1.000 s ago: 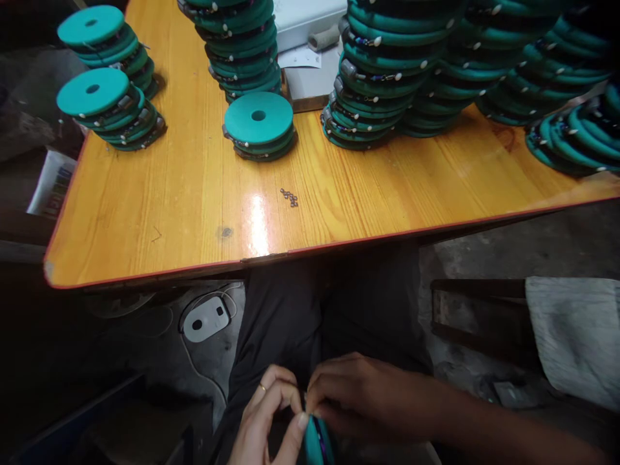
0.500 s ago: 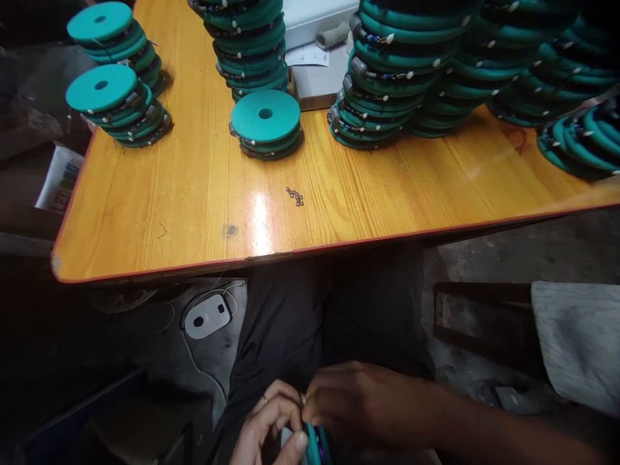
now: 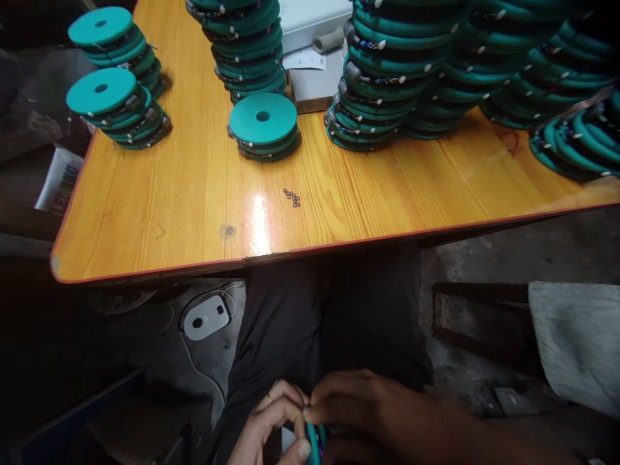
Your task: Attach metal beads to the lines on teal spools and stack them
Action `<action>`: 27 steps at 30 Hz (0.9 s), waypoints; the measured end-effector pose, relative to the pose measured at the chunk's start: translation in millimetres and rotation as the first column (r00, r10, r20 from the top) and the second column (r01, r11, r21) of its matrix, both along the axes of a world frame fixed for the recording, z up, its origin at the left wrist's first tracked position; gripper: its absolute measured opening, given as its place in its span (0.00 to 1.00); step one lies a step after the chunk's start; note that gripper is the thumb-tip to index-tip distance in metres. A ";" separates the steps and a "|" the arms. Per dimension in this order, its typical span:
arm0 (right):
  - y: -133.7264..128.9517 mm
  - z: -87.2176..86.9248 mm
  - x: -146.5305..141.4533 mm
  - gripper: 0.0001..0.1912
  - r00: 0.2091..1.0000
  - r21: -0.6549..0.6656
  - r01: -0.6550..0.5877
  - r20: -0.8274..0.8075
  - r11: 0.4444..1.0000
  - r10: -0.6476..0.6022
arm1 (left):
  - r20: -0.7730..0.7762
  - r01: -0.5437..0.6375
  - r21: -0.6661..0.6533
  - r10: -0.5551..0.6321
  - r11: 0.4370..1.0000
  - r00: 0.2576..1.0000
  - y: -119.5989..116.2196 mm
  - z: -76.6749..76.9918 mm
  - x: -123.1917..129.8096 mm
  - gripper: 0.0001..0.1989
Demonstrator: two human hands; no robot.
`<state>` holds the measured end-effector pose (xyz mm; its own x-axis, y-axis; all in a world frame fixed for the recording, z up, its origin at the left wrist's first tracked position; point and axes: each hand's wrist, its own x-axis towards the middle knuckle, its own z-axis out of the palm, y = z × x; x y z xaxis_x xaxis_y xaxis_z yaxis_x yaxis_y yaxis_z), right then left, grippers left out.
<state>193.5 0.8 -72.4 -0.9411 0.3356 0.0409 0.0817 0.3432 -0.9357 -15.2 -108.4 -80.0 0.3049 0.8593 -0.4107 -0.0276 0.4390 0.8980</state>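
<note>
At the bottom edge of the view, over my lap, my left hand [image 3: 276,423] is closed round a green spool [image 3: 314,444], its thumb on the rim. My right hand [image 3: 349,407] is beside it, fingers pressed together at the spool's upper end, close to the left fingertips. Whatever the right fingers pinch is too small and hidden to name. Much of the spool lies under the hands and below the picture's edge; a purple part shows on its side.
Tall stacks of green spools [image 3: 378,84] stand along the table's back. A short stack [image 3: 263,119], small metal pieces [image 3: 292,197] and two left stacks sit on the wooden table [image 3: 203,194]. A white power strip [image 3: 207,318] lies below; a stool [image 3: 576,336] is at right.
My right hand has shifted slightly down over the spool, its fingers still near the left fingertips. The left hand keeps its hold. The view has moved slightly.
</note>
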 end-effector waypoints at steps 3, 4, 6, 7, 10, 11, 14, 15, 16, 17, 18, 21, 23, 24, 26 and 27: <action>-1.9 -1.5 0.2 0.17 0.999 0.037 -0.029 0.046 0.999 0.027 | -0.012 0.010 -0.003 -0.010 1.000 1.000 0.4 1.7 -0.4 0.15; -2.0 -1.1 0.4 0.16 0.997 0.035 -0.041 0.061 0.999 0.038 | -0.011 0.013 -0.003 -0.013 1.000 1.000 0.2 1.8 -0.3 0.15; -1.4 0.9 0.9 0.15 0.994 0.007 -0.055 0.094 0.998 0.054 | -0.003 0.021 -0.003 -0.021 1.000 1.000 -1.2 0.2 0.6 0.15; -0.9 2.4 1.3 0.14 0.992 -0.018 -0.059 0.108 0.998 0.061 | 0.006 0.019 -0.006 -0.019 1.000 1.000 -2.7 -1.8 1.5 0.15; -0.1 6.2 2.1 0.14 0.985 -0.157 -0.018 0.168 0.987 0.044 | 0.093 -0.106 -0.040 0.109 0.994 0.990 -8.6 -12.1 6.6 0.15; -0.8 6.3 2.2 0.15 0.984 -0.224 0.009 0.177 0.975 0.032 | 0.141 -0.178 -0.070 0.186 0.982 0.972 -10.3 -16.1 8.9 0.15; -6.6 1.0 2.3 0.21 0.986 -0.395 0.094 0.167 0.914 -0.029 | 0.270 -0.271 -0.193 0.316 0.943 0.909 -10.8 -23.3 14.2 0.34; -8.9 -1.9 2.2 0.25 0.985 -0.422 0.121 0.162 0.898 -0.057 | 0.293 -0.253 -0.213 0.308 0.944 0.905 -8.9 -22.9 14.8 0.39; -10.6 -4.4 1.9 0.28 0.982 -0.441 0.160 0.166 0.883 -0.095 | 0.294 -0.234 -0.214 0.291 0.948 0.910 -6.1 -21.0 14.5 0.40; -11.1 -5.9 1.5 0.31 0.975 -0.454 0.203 0.176 0.867 -0.136 | 0.272 -0.236 -0.182 0.279 0.955 0.921 -2.3 -17.8 13.3 0.39; -10.1 -5.6 0.7 0.33 0.968 -0.466 0.238 0.182 0.852 -0.171 | 0.219 -0.256 -0.126 0.278 0.959 0.935 2.3 -13.9 11.5 0.38; 3.6 9.4 -3.0 0.40 0.963 -0.443 0.265 0.158 0.857 -0.216 | 0.018 -0.324 0.170 0.326 0.931 0.945 21.6 -0.1 5.2 0.37; 19.1 30.4 -6.1 0.41 0.969 -0.305 0.246 0.096 0.920 -0.227 | 0.021 -0.338 0.408 0.361 0.848 0.932 40.1 10.0 4.1 0.36; 27.6 42.7 -7.6 0.39 0.971 -0.216 0.238 0.042 0.947 -0.235 | 0.077 -0.370 0.512 0.388 0.775 0.918 50.8 15.9 5.2 0.32; 44.4 67.0 -10.3 0.30 0.971 -0.049 0.222 -0.076 0.974 -0.225 | 0.194 -0.460 0.657 0.456 0.597 0.869 73.8 30.5 10.3 0.24; 52.2 77.6 -11.6 0.23 0.977 0.019 0.192 -0.101 0.981 -0.189 | 0.262 -0.531 0.695 0.517 0.484 0.815 85.0 39.4 13.7 0.20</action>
